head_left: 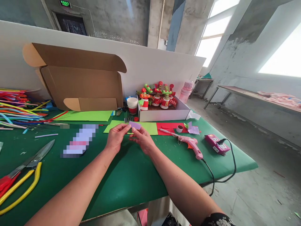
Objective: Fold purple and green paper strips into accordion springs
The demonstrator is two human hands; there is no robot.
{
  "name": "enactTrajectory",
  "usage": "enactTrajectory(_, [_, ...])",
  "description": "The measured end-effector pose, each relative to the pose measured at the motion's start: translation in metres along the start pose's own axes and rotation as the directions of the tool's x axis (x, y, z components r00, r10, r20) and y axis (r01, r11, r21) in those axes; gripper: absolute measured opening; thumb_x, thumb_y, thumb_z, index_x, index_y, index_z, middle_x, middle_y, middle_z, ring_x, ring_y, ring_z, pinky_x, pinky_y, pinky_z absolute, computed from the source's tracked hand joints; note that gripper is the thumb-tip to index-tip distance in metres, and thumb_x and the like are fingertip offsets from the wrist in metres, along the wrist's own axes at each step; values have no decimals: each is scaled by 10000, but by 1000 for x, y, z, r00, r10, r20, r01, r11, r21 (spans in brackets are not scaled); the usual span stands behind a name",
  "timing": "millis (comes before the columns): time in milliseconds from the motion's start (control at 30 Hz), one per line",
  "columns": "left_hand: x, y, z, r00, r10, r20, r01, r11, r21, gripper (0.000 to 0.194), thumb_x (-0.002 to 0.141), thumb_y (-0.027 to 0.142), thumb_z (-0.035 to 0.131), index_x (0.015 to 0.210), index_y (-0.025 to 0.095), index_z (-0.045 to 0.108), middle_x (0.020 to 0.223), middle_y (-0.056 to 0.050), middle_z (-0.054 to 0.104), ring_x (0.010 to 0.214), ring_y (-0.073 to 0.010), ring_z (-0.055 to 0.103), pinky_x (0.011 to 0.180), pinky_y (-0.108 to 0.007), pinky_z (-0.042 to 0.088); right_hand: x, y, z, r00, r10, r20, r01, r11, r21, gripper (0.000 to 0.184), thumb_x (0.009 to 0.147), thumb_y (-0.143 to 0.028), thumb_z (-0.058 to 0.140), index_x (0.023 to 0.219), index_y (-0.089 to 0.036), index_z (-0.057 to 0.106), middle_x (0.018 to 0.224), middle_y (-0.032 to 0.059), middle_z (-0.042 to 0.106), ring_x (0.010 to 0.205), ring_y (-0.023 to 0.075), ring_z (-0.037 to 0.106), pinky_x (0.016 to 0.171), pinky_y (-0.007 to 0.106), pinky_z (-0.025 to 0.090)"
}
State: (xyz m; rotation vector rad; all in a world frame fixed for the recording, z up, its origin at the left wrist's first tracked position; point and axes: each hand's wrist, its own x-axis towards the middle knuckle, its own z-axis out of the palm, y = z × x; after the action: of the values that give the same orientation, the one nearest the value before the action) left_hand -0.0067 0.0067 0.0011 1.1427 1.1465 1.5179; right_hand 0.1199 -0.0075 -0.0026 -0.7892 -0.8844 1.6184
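Note:
Over the middle of the green table, my left hand (117, 136) and my right hand (143, 139) pinch a small purple piece of paper (134, 125) from its two sides. The fingers of both hands are closed on it. Just beyond lie a light green paper sheet (148, 128) and a red paper sheet (163, 126). A pink hot glue gun (191, 144) rests to the right of my right hand, its nozzle pointing left. Near it are a small paper ring (179, 128) and a folded purple scrap (193, 128).
A white box (164, 115) holds several red and green paper-cup figures. Stacked paper cups (132, 105) stand beside it. An open cardboard box (82, 83) is at back left. Pipe cleaners (18, 110), scissors (14, 172) and yellow-handled pliers (35, 175) lie left; a pink power strip (216, 144) sits right.

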Motion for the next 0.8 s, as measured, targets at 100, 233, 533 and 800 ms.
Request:
enactTrajectory(100, [-5, -3, 6, 999, 36, 29, -37, 998, 48, 366, 570, 527, 795, 671, 187, 704, 678, 3, 667, 702, -164, 558, 698, -284, 443, 5, 4, -4, 990, -49, -135, 55, 997, 45, 426, 566, -444, 863, 796, -207, 593, 754, -35, 634, 630, 93, 587, 648, 240, 514])
enactTrajectory(233, [-6, -5, 6, 993, 37, 114, -52, 990, 127, 369, 603, 542, 785, 658, 186, 701, 665, 4, 662, 683, -157, 548, 701, -283, 433, 13, 4, -13, 978, -117, -174, 126, 991, 42, 436, 527, -406, 877, 713, -216, 531, 714, -50, 620, 636, 96, 573, 638, 235, 501])
enactTrajectory(533, [2, 11, -9, 956, -54, 287, 42, 998, 47, 482, 536, 458, 855, 912, 192, 711, 792, -12, 683, 800, -174, 607, 801, -328, 493, 17, -6, -23, 943, -326, -68, 279, 884, -374, 298, 618, -383, 763, 664, -207, 526, 586, -68, 499, 563, 97, 445, 559, 237, 354])
enactTrajectory(800, [-1, 8, -5, 955, -1, 295, -25, 996, 85, 438, 556, 476, 848, 840, 183, 687, 783, -14, 677, 783, -175, 611, 810, -347, 510, 14, -5, -19, 953, -293, -81, 250, 906, -343, 333, 582, -408, 787, 658, -207, 533, 588, -63, 519, 578, 102, 469, 585, 243, 388])
